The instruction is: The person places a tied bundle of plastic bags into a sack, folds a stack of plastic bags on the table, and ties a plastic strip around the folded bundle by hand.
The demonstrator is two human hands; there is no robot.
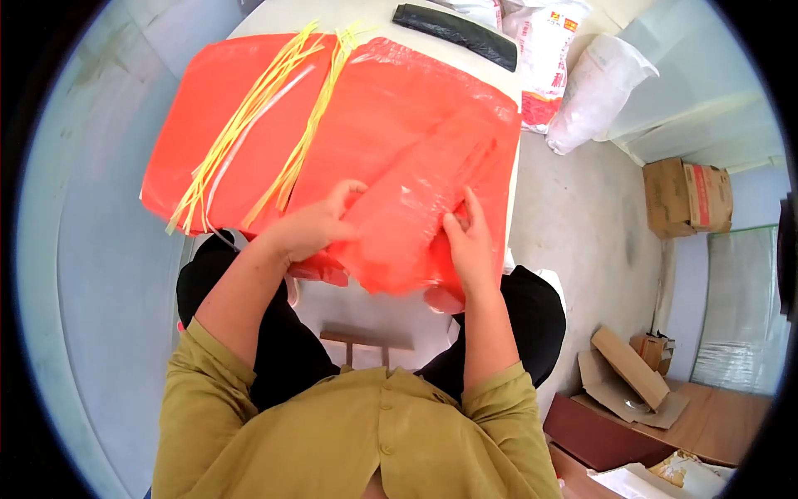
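Observation:
A folded red plastic bag [397,218] lies at an angle over flat red plastic sheeting [332,158] on the table, its near end slightly blurred. My left hand [312,226] is at the bag's left edge, fingers curled around the plastic, with the thumb and index finger spaced apart. At the right edge my right hand [470,241] pinches the plastic between thumb and fingers. Left of the bag, two bundles of yellow strips [249,121] [320,116] rest on the red sheeting, with a pale strip [241,137] among them.
At the table's [366,27] far edge lies a black rolled plastic bundle [455,36]. White sacks [598,87] stand on the floor beyond. Cardboard boxes [669,198] are by the right wall, and flattened cardboard [623,378] lies on a brown surface [723,416] nearer me.

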